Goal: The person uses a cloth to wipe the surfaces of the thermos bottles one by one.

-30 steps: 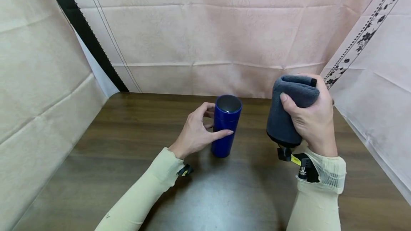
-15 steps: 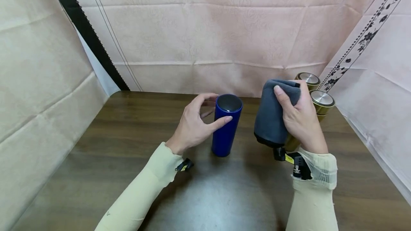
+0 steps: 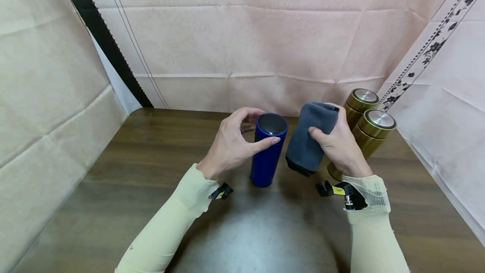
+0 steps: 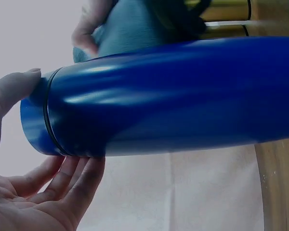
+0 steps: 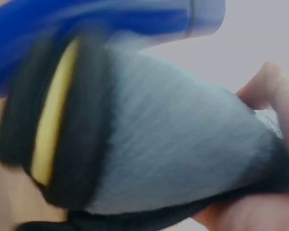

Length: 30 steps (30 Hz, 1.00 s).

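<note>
A blue tumbler [image 3: 267, 159] with a dark top stands upright on the brown table. My left hand [image 3: 231, 146] holds it near the top, thumb on the front and fingers round the far side; the left wrist view shows the thumb and fingertips at the lid end of the tumbler [image 4: 173, 96]. In my right hand [image 3: 341, 144] is a folded grey-blue cloth [image 3: 310, 138] with dark edging, pinched under the thumb. The cloth hangs just right of the tumbler. Up close in the right wrist view, the cloth [image 5: 178, 130] fills the middle, with the tumbler behind it.
Two gold flasks with silver lids, a rear one [image 3: 360, 102] and a nearer one [image 3: 373, 132], stand behind and right of my right hand, which partly covers them. Pale cloth sheets [image 3: 246, 54] hang along the back and sides of the table [image 3: 151, 172].
My right hand has moved left and lower with the cloth, closer to the tumbler, bringing the gold flasks into sight. My left hand has slid up the tumbler towards its top.
</note>
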{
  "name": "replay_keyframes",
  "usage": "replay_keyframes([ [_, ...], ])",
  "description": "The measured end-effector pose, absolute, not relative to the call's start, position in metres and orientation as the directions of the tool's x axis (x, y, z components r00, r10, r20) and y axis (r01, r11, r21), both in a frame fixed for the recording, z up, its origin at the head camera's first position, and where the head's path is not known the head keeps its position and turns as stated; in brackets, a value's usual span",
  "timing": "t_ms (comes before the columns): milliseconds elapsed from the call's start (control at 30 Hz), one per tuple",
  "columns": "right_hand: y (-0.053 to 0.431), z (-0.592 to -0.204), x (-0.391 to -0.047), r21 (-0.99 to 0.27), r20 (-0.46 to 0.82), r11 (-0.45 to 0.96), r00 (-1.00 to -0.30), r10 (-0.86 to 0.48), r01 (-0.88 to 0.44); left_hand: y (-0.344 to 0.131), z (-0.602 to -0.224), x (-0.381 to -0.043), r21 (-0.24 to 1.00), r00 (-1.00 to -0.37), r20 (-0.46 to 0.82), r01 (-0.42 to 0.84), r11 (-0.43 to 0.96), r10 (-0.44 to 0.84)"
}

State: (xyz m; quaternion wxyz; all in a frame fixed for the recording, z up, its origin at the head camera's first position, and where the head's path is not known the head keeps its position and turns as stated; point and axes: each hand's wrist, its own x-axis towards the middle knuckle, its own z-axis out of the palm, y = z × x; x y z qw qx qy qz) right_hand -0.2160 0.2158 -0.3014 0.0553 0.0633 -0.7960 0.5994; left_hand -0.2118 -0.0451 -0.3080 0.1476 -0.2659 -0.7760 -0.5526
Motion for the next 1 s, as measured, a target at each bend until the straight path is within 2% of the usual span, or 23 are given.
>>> replay_keyframes([
  [100, 0.219, -0.310, -0.214, -0.903, 0.222, 0.356, -0.970, -0.095, -0.242, -0.045, -0.309, -0.213, 0.789, -0.821, 0.512, 0.566, 0.239, 0.252],
  [233, 0.221, -0.322, -0.212, -0.827, 0.385, 0.383, -0.911, -0.151, -0.412, -0.045, -0.308, -0.213, 0.798, -0.825, 0.501, 0.557, 0.230, 0.260],
  [367, 0.219, -0.332, -0.213, -0.762, 0.567, 0.242, -0.799, -0.200, -0.601, -0.047, -0.306, -0.213, 0.794, -0.831, 0.489, 0.550, 0.260, 0.265],
  [467, 0.215, -0.336, -0.213, -0.707, 0.651, 0.164, -0.724, -0.229, -0.688, -0.047, -0.305, -0.212, 0.791, -0.835, 0.488, 0.546, 0.275, 0.254],
  [767, 0.212, -0.348, -0.204, -0.614, 0.758, 0.082, -0.615, -0.218, -0.785, -0.040, -0.306, -0.210, 0.770, -0.807, 0.534, 0.587, 0.249, 0.253],
  [900, 0.204, -0.353, -0.203, -0.585, 0.778, 0.103, -0.592, -0.210, -0.804, -0.041, -0.306, -0.210, 0.769, -0.807, 0.537, 0.588, 0.249, 0.246],
  [1000, 0.201, -0.354, -0.203, -0.569, 0.768, 0.147, -0.586, -0.258, -0.809, -0.043, -0.306, -0.210, 0.779, -0.806, 0.539, 0.587, 0.218, 0.246],
])
